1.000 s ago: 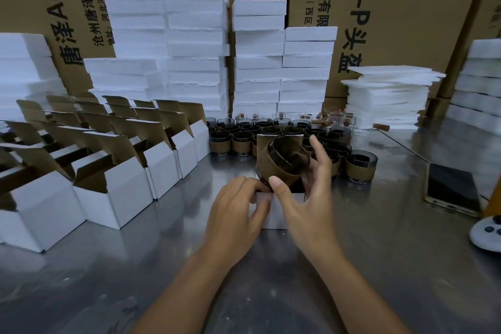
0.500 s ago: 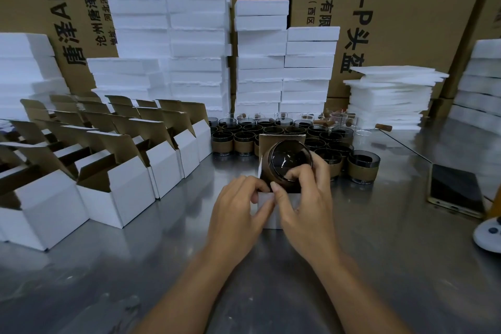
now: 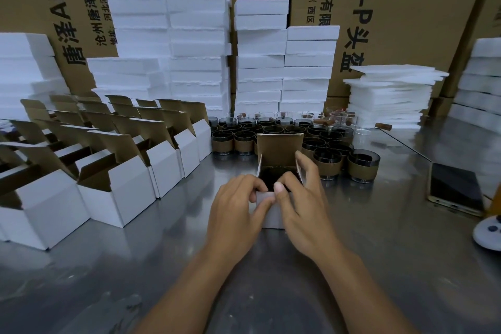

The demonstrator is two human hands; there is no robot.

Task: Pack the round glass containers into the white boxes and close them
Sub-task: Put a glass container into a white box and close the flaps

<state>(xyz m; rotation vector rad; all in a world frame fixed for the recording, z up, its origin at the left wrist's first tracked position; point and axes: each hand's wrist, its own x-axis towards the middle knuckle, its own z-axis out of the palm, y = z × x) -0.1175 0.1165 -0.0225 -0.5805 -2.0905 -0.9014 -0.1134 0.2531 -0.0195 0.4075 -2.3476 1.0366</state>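
Gripping hands: I am pinching the white box's (image 3: 269, 218) near rim with my left hand (image 3: 238, 206); my right hand (image 3: 303, 206) is clasping its right side.
Glass container (image 3: 273, 177): sitting inside this box, its lid flap (image 3: 279, 148) standing upright.
Beyond: loose containers (image 3: 329, 161) are standing clustered.

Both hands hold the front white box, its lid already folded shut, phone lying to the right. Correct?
Not shut: in the head view the lid stands upright, open, with the glass container visible inside the white box. The left hand and right hand hold it; the phone lies to the right.
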